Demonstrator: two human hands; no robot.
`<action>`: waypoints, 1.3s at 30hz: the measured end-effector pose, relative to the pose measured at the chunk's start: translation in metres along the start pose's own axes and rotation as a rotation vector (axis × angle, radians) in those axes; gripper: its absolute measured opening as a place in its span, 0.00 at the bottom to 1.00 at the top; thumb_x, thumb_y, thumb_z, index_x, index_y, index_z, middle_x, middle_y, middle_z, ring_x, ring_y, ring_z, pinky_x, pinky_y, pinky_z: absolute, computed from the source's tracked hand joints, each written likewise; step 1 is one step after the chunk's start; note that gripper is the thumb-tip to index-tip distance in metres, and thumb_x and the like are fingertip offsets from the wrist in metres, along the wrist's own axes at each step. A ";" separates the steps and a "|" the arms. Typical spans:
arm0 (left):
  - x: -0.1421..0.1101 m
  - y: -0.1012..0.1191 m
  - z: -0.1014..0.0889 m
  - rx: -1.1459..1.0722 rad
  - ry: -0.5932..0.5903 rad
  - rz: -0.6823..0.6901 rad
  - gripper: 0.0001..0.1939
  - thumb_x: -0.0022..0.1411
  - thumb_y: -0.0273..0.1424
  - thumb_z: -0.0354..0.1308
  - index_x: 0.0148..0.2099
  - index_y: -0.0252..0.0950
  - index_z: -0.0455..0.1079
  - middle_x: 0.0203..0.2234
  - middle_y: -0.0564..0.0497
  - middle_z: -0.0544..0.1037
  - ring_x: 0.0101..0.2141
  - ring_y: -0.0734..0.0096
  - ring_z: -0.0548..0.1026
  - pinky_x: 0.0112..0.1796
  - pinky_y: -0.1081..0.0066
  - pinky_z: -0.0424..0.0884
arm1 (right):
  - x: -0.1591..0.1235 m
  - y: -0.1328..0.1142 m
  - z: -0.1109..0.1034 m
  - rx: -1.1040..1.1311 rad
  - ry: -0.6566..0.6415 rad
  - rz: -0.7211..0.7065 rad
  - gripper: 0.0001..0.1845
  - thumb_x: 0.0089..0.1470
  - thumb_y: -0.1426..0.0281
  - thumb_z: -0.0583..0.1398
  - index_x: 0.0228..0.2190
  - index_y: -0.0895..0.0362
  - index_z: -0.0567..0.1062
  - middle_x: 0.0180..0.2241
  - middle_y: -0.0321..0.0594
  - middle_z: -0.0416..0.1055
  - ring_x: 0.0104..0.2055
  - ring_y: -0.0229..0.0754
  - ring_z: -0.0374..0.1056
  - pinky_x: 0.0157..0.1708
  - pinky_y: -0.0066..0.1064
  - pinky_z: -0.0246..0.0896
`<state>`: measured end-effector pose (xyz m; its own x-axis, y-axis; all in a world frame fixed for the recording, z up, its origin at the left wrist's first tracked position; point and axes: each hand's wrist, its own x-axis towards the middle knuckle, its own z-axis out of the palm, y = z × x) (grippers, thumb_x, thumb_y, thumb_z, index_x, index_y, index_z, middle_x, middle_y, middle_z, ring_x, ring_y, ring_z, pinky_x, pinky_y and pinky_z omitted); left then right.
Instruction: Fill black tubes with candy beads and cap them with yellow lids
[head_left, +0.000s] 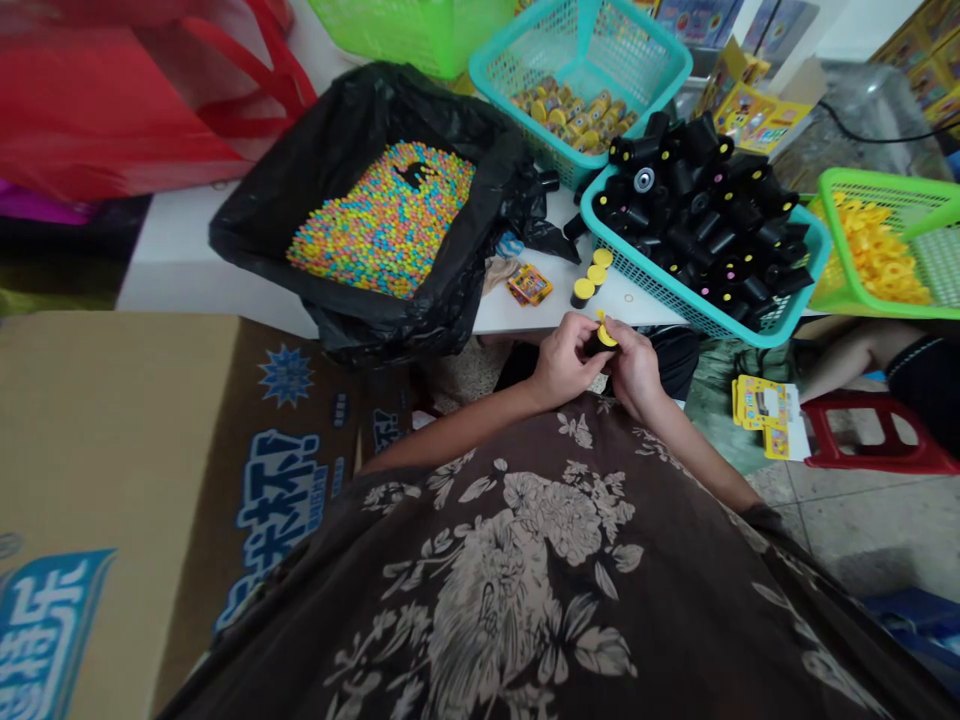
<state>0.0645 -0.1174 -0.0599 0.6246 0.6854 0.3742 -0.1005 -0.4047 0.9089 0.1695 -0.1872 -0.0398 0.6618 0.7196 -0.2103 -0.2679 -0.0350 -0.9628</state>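
In front of my body, at the table's near edge, both hands are closed around a small black canister with a yellow cap (602, 341). My left hand (564, 362) grips it from the left. My right hand (636, 368) holds its right side, with the thumb up by the cap. Just beyond the hands, three yellow-capped canisters (583, 292) stand in a row on the white table (517, 318). A small printed yellow packet (530, 285) lies to their left. Fingers hide part of the held canister.
A black plastic bag (259, 215) of colourful candy beads sits left. A turquoise basket (697, 312) heaped with black canisters stands right; another turquoise basket (577, 62) is behind. A green basket (892, 305) holds yellow plastic pieces. Cardboard boxes (112, 420) stand at left, a red stool (877, 450) at right.
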 end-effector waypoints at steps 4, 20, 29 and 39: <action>0.002 0.004 -0.005 -0.033 -0.006 -0.001 0.19 0.58 0.37 0.70 0.45 0.40 0.65 0.35 0.52 0.78 0.33 0.71 0.77 0.33 0.71 0.72 | -0.002 -0.002 0.001 0.040 0.011 -0.002 0.19 0.46 0.50 0.68 0.27 0.52 0.74 0.28 0.35 0.69 0.29 0.40 0.62 0.26 0.32 0.59; 0.003 0.025 -0.005 -0.609 -0.178 -0.451 0.26 0.61 0.59 0.64 0.43 0.42 0.67 0.18 0.60 0.66 0.16 0.78 0.64 0.16 0.74 0.53 | -0.014 -0.014 0.004 0.059 0.030 -0.121 0.14 0.46 0.56 0.71 0.30 0.51 0.80 0.25 0.31 0.70 0.24 0.36 0.61 0.22 0.30 0.57; 0.007 0.032 -0.005 -0.592 -0.141 -0.422 0.27 0.58 0.58 0.67 0.43 0.41 0.71 0.17 0.59 0.66 0.16 0.78 0.62 0.18 0.72 0.54 | -0.012 -0.010 0.004 0.021 0.035 -0.186 0.18 0.51 0.50 0.68 0.32 0.51 0.79 0.26 0.32 0.70 0.25 0.37 0.62 0.24 0.31 0.60; 0.010 0.017 -0.007 -0.389 -0.128 -0.333 0.22 0.56 0.48 0.73 0.39 0.39 0.69 0.25 0.58 0.71 0.21 0.79 0.66 0.23 0.73 0.61 | -0.013 -0.022 -0.017 -0.510 0.063 -0.514 0.22 0.63 0.47 0.62 0.32 0.52 0.81 0.30 0.37 0.75 0.35 0.43 0.70 0.40 0.39 0.67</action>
<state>0.0634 -0.1135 -0.0393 0.7588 0.6494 0.0498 -0.1450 0.0938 0.9850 0.1790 -0.2075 -0.0184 0.6594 0.6915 0.2951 0.4372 -0.0334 -0.8987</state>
